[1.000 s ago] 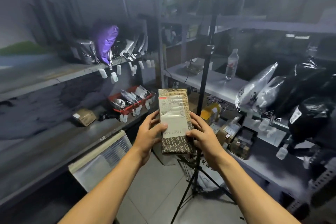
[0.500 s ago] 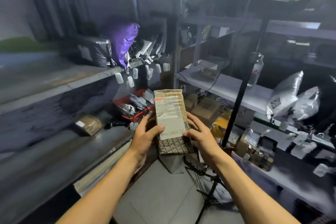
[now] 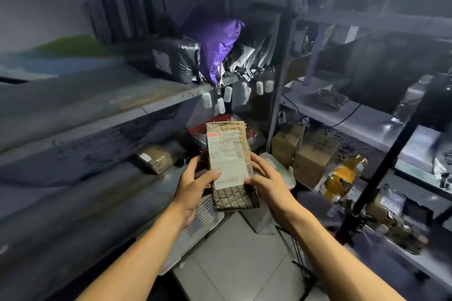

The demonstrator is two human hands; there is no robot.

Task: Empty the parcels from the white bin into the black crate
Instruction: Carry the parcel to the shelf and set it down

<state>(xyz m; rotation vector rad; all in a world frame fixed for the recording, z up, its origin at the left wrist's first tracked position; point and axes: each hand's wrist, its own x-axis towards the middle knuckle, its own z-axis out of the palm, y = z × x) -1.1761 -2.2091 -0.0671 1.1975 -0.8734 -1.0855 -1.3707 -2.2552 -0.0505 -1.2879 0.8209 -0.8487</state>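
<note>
Left hand (image 3: 195,184): grips the left edge of the parcel (image 3: 230,164), thumb laid across the lower part of its white shipping label (image 3: 228,157), fingers curled behind. Right hand (image 3: 267,182): grips the right edge of the same parcel, thumb on the front near the label's lower right corner, fingers wrapped round the side.

The parcel is a flat brown box printed with repeated lettering, held upright in the air at chest height between the two hands, label face toward the camera (print on the label is too blurred to read). It touches no shelf.

Surroundings, moving out from the parcel: directly behind it sits a red tray (image 3: 195,129) of bagged items on the lower left shelf (image 3: 73,190). A small cardboard box (image 3: 154,159) lies on that shelf, left of the parcel. On the upper left shelf stand a purple bag (image 3: 217,44) and a black wrapped package (image 3: 171,60), side by side, with white tags (image 3: 227,94) hanging below the shelf edge. To the right, brown cartons (image 3: 310,154) are stacked in the corner, and a yellow bottle (image 3: 342,176) lies just beside them. A black stand pole (image 3: 381,168) crosses the right-hand shelving at a slant. Grey floor tiles (image 3: 234,264) show between the forearms.
</note>
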